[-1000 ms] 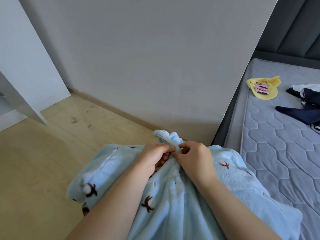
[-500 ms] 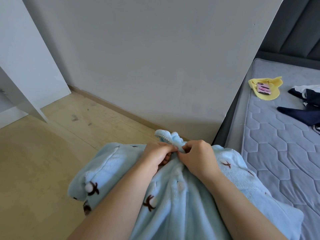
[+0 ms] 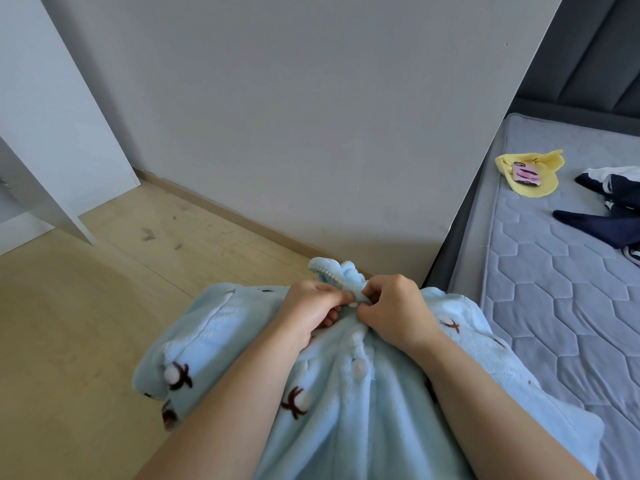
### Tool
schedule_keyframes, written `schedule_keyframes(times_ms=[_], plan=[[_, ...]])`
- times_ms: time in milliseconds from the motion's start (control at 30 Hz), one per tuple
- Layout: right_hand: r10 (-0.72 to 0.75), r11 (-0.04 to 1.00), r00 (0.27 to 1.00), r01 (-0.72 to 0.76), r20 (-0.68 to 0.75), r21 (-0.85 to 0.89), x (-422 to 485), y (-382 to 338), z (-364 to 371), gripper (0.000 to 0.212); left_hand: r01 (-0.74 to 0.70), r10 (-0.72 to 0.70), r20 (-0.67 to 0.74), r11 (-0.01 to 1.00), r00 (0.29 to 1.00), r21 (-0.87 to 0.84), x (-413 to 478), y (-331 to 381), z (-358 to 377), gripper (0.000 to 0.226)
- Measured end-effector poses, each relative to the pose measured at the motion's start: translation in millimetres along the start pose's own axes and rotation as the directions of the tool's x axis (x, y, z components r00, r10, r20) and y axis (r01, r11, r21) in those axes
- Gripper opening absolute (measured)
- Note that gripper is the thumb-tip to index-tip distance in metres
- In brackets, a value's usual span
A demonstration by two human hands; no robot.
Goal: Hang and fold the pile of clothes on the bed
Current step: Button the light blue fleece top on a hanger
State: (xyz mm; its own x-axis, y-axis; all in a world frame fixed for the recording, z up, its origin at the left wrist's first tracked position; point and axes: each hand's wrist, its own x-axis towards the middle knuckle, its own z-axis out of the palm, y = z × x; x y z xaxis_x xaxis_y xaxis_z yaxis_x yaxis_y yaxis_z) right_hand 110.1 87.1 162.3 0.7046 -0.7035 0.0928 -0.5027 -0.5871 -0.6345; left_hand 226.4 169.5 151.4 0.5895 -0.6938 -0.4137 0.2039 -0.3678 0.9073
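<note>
Step in hand, by my read: buttoning up the blue fleece top near the collar before it gets hung or folded. The top hung in front of the person, over the floor just beside the bed. One white button below the hands looked done up.

Left hand and right hand met at the top of the placket. Left fingers were curled tight, pinching the fabric edge. Right fingers were curled too, pinching the opposite edge, with the fingertips of both hands almost touching. Whether a button sat between them I could not tell.

The collar stuck up just past the hands.

Next move likely calls for pushing the button through its hole, a fine two-hand pinch.

Farther off on the bed lay a yellow cloth and navy clothes, not yet folded.
</note>
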Motion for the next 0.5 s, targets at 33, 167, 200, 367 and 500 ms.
schedule_keyframes(times_ms=[33,167,200,367,500], plan=[[0.007,0.999,1.000,-0.007,0.003,0.034,0,1,0,0.007,-0.008,0.008,0.013,1.000,1.000,0.005,0,0,-1,0.020],[0.081,0.974,0.993,-0.097,0.088,0.206,4,3,-6,0.010,-0.035,0.033,0.093,0.999,0.995,0.011,-3,3,-7,0.011],[0.098,0.960,0.988,-0.125,0.120,0.250,5,4,-8,0.012,-0.041,0.039,0.102,0.999,0.994,0.012,-4,3,-8,0.011],[0.107,0.913,0.983,-0.157,0.150,0.377,2,5,-12,0.018,-0.086,0.081,0.060,0.992,0.995,0.094,-5,3,-8,0.017],[0.158,0.878,0.973,-0.216,0.168,0.427,6,3,-10,0.021,-0.115,0.109,0.070,0.989,0.992,0.089,-6,1,-7,0.021]])
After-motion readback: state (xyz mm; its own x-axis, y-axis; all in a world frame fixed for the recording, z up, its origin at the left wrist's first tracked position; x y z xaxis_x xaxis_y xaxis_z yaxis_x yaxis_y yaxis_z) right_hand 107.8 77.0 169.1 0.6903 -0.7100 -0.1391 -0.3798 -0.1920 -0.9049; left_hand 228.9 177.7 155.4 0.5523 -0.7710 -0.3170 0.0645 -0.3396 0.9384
